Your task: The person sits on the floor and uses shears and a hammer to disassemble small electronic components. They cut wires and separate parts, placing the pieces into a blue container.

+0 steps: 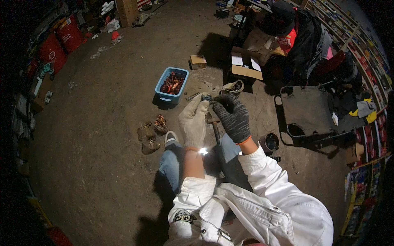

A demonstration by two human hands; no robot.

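Head view: the left hand [193, 119] and right hand [234, 118] pinch a small dark part [207, 98] at twelve o'clock; I'd judge it light, stiff, best held by its edges.

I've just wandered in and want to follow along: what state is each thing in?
Small part: held up off the floor
Left hand: gloved, fingers closed on the part
Right hand: gloved, fingers curled at the part
Blue bin: lidless, holding reddish pieces
Larger cardboard box: flaps open
Hammer: not held
Round can: open-topped
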